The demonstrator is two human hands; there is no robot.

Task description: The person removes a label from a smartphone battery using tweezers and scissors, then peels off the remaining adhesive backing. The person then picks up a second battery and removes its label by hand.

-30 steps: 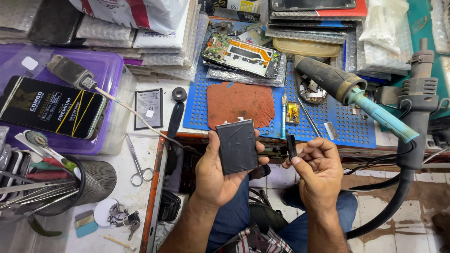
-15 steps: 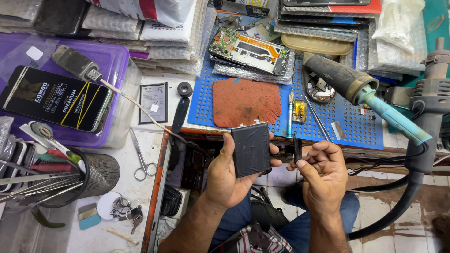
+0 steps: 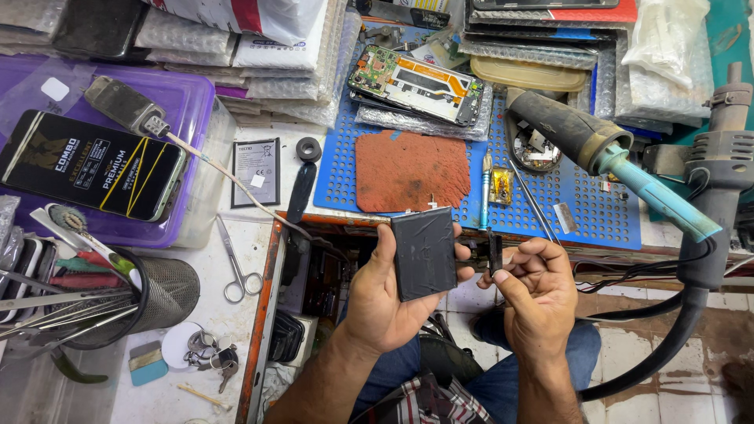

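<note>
A flat black battery is gripped upright in the left hand just below the bench edge, while a small black part is pinched by the right hand beside it.

The left hand holds a flat black battery up in front of the bench, thumb on one side and fingers behind it. The right hand is just beside it and pinches a small black strip that sticks out from the battery's edge. Past the hands lies a blue mat full of little holes. On it sit a rough red pad and an open phone. A hot air tool with a blue tip rests on the right. Scissors lie on the white table at the left, near a mesh cup full of tools.
</note>
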